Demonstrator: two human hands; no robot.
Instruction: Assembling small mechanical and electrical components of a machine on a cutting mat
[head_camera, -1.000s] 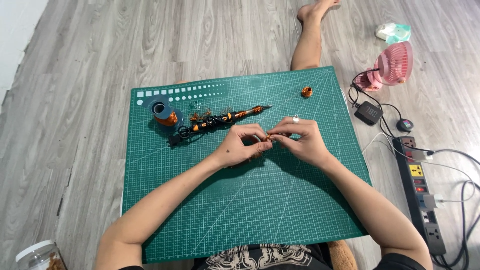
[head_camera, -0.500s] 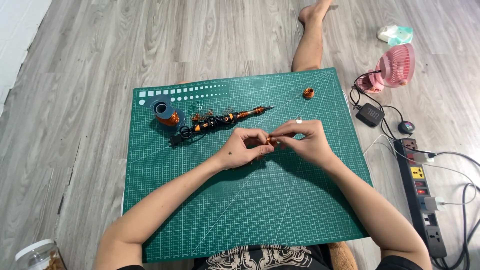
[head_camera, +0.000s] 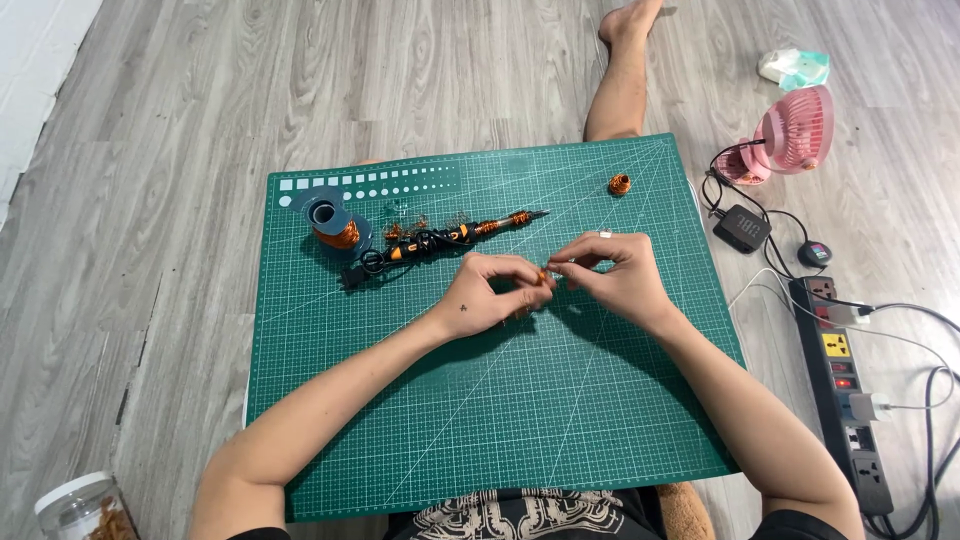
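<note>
You have a single view, worn on your head and looking steeply down and forward from close above your lap, so the green cutting mat (head_camera: 480, 400) fills the middle, your outstretched leg (head_camera: 622, 80) lies ahead and the power strip (head_camera: 845, 390) sits at the right edge.

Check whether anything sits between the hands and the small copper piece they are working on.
Nothing visible does. The left hand and right hand both pinch the small copper piece directly, above the green cutting mat. The soldering iron and copper wire spool lie apart, farther up the mat.
</note>
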